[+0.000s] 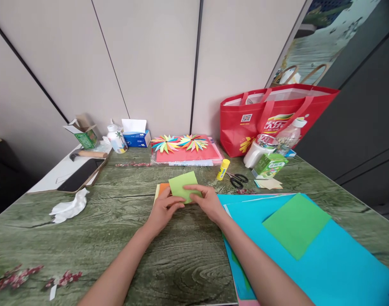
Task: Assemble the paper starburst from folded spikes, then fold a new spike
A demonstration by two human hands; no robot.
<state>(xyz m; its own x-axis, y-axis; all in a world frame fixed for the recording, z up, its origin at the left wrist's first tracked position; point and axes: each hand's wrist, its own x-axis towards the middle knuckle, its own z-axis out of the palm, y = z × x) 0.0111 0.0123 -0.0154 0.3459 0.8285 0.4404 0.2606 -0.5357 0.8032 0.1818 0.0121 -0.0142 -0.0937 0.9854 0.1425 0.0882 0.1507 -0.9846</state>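
Observation:
A light green paper square [183, 183] is held tilted up just above the green wood-grain table [124, 221]. My left hand [163, 209] pinches its near left edge and my right hand [207, 202] pinches its right edge, fingers closed on the paper. Under it lie an orange sheet [163, 188] and a pale yellow one. A yellow glue stick [223, 169] and black scissors [238, 179] lie just beyond my right hand.
Large blue sheets [325, 263] with a green sheet [296, 223] lie at the right. Colourful paper fans [179, 143] rest on red paper at the back. A red bag [271, 117], bottles and a green carton [270, 165] stand back right. A crumpled tissue [69, 207] and a tray [80, 174] are left.

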